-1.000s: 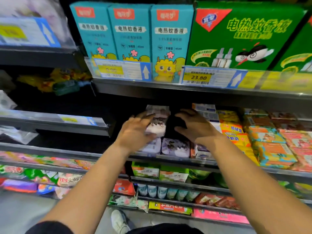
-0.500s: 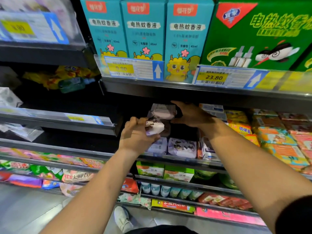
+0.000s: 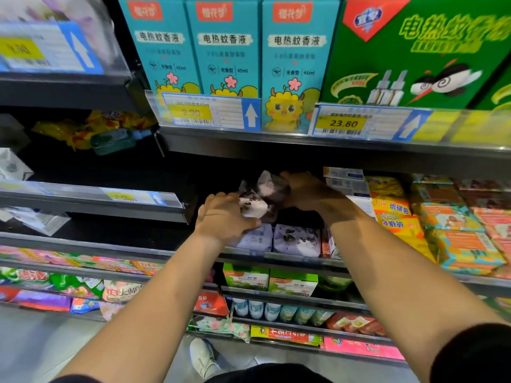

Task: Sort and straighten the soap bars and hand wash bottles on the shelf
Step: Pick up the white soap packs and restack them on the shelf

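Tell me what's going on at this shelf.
A person is tidying wrapped soap bars in a shop. The left hand grips one lilac-and-white soap pack, and the right hand holds a second pack just above it. Both are held over two matching packs lying at the front edge of the shelf.

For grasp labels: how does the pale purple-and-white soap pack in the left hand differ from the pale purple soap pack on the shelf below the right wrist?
The held pale purple-and-white soap pack is gripped by the left hand, above the front row; the shelved pale purple soap pack lies untouched on the shelf. The held pack is tilted; the shelved pack sits level. Both have pale wrappers, dark print.
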